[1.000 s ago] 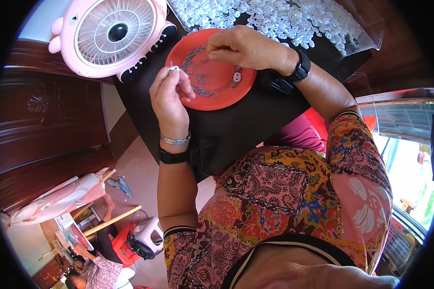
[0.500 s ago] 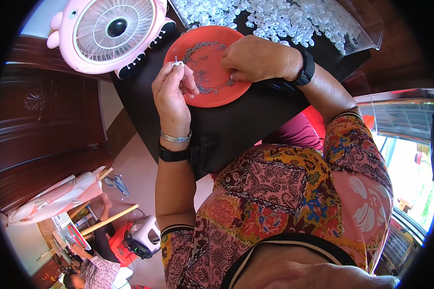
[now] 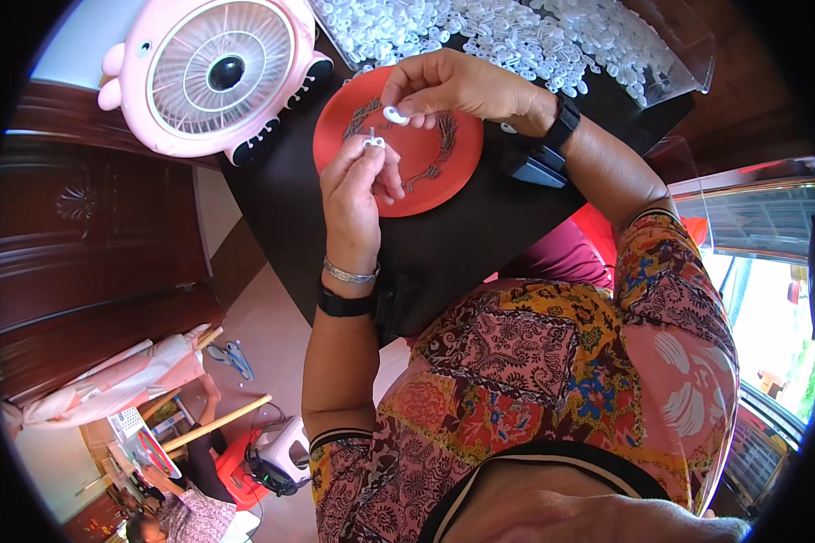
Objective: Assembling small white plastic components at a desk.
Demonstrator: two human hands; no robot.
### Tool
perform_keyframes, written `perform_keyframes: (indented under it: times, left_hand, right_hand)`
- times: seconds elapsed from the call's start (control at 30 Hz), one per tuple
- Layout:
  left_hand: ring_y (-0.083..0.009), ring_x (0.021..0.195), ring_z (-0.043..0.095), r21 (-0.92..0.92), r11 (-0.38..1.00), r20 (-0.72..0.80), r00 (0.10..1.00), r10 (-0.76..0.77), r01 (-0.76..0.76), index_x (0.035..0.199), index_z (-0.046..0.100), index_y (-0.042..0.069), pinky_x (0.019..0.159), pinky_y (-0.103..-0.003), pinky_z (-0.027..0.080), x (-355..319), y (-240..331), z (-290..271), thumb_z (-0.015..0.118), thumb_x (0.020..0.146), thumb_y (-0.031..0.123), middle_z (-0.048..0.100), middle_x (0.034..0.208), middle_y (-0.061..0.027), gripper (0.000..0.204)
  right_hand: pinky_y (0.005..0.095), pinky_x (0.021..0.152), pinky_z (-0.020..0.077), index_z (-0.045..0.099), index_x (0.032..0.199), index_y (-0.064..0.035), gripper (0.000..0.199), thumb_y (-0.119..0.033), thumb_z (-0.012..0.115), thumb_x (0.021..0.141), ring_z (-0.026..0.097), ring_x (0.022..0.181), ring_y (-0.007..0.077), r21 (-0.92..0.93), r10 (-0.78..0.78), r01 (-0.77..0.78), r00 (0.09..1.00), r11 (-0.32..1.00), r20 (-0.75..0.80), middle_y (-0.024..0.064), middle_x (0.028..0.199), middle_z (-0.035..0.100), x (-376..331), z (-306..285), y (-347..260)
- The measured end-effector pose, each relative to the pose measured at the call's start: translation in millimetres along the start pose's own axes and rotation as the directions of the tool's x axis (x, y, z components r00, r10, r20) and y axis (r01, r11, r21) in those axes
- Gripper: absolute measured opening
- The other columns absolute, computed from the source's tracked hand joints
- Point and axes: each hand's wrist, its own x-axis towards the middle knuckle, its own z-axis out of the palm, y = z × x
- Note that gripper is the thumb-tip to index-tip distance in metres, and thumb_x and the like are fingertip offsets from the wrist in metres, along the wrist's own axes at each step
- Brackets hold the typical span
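Plate (image 3: 459, 172): red and round, resting on the black tabletop (image 3: 272, 217), thin grey pins (image 3: 445, 136) lying on it in a rough ring.
Left hand (image 3: 351, 199): over the plate's near left part, its grip pinching a small white clip (image 3: 375, 143) with a short upright pin (image 3: 371, 132).
Right hand (image 3: 462, 86): over the plate's far part, its grip pinching an oval white piece (image 3: 395, 115), just beside but apart from the clip.
White heap (image 3: 516, 36): many similar small pieces, beyond the plate.
Fan (image 3: 177, 77): pink, left of the plate.

smooth plastic plate (image 3: 464, 167), dull metallic pins (image 3: 446, 136), glossy plastic oval (image 3: 395, 115)
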Motion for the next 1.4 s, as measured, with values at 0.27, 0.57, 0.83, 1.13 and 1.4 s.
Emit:
perform_keyframes:
  times: [0.27,0.57,0.83,1.13,1.4]
  left_hand:
    - [-0.0079,0.055,0.049,-0.008,1.0,0.051,0.999,-0.009,0.01,0.079,0.057,0.002,0.05,-0.021,0.034,-2,1,5,0.046,0.092,0.019,0.054,0.064,-0.0016,0.023]
    - [-0.0085,0.057,0.051,-0.017,1.0,0.068,0.998,-0.001,0.002,0.08,0.057,0.002,0.052,-0.021,0.036,-2,1,4,0.045,0.091,0.019,0.055,0.066,-0.0019,0.023]
    - [-0.0121,0.065,0.057,-0.081,0.994,0.078,0.993,0.083,-0.077,0.084,0.059,-0.001,0.059,-0.023,0.043,0,-4,7,0.045,0.091,0.018,0.063,0.078,-0.0079,0.024]
    - [-0.0138,0.068,0.059,-0.133,0.976,-0.058,0.984,0.168,-0.174,0.085,0.06,-0.001,0.061,-0.024,0.044,0,-4,4,0.044,0.092,0.016,0.066,0.085,-0.0115,0.025]
    - [-0.0156,0.062,0.058,-0.044,0.998,0.04,0.998,0.046,-0.044,0.084,0.057,-0.001,0.059,-0.025,0.043,0,-6,2,0.041,0.092,0.018,0.063,0.077,-0.0121,0.026]
  right_hand:
    - [0.0172,0.064,0.0484,0.062,0.104,-0.0003,0.021,-0.013,0.064,0.087,0.058,0.07,0.004,0.227,0.054,-0.056,0.998,0.972,0.016,0.0009,0.087,0.064,-2,7,-5]
    - [0.0177,0.066,0.0472,0.063,0.107,-0.0017,0.02,-0.008,0.061,0.088,0.057,0.073,0.0034,0.124,-0.073,0.079,0.996,0.989,-0.054,-0.0003,0.086,0.064,-3,11,-10]
    - [0.0208,0.069,0.047,0.065,0.099,-0.0028,0.015,-0.011,0.06,0.088,0.056,0.076,0.005,0.131,-0.139,0.144,0.989,0.981,-0.046,-0.0011,0.085,0.063,-7,29,-9]
    - [0.0214,0.061,0.0475,0.062,0.088,-0.0008,0.015,-0.014,0.067,0.083,0.057,0.068,0.0073,-0.081,-0.058,0.054,0.997,0.995,-0.042,0.0019,0.076,0.063,-5,18,-9]
    - [0.0186,0.065,0.0459,0.062,0.096,-0.0004,0.015,-0.012,0.063,0.087,0.057,0.073,0.0049,0.078,-0.076,0.082,0.994,0.994,-0.082,0.0003,0.081,0.063,-5,17,-11]
